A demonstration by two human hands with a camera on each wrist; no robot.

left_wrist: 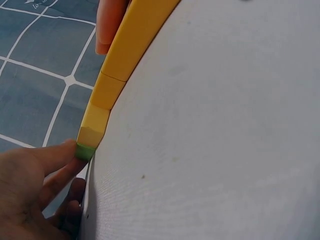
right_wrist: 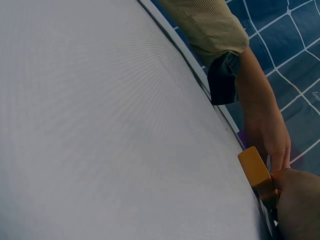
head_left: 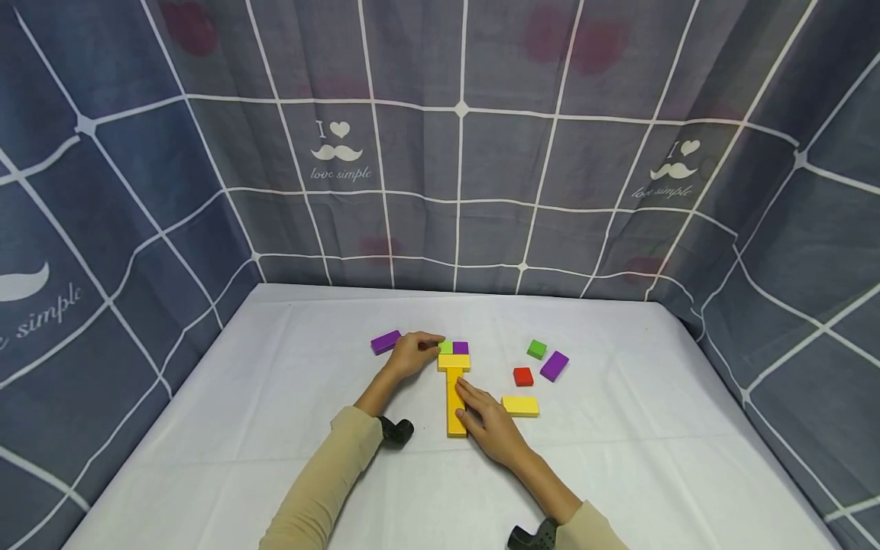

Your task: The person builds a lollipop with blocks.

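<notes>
My left hand (head_left: 411, 355) pinches a small green block (head_left: 445, 347) between its fingertips. The green block (left_wrist: 85, 151) touches the end of a joined yellow row in the left wrist view. A purple block (head_left: 461, 347) sits at its right, and both lie against a yellow crosswise block (head_left: 454, 363). From there a yellow stem (head_left: 454, 416) runs toward me, with a seam showing in the left wrist view. My right hand (head_left: 493, 429) rests its extended fingers on the stem, thumb near its lower end. Its palm side is hidden.
Right of the build lie a green block (head_left: 537, 349), a purple block (head_left: 554, 367), a red block (head_left: 523, 376) and a yellow block (head_left: 520, 406). Another purple block (head_left: 386, 342) is left of my left hand. A grid-patterned curtain (head_left: 419, 153) surrounds the white table (head_left: 275, 397).
</notes>
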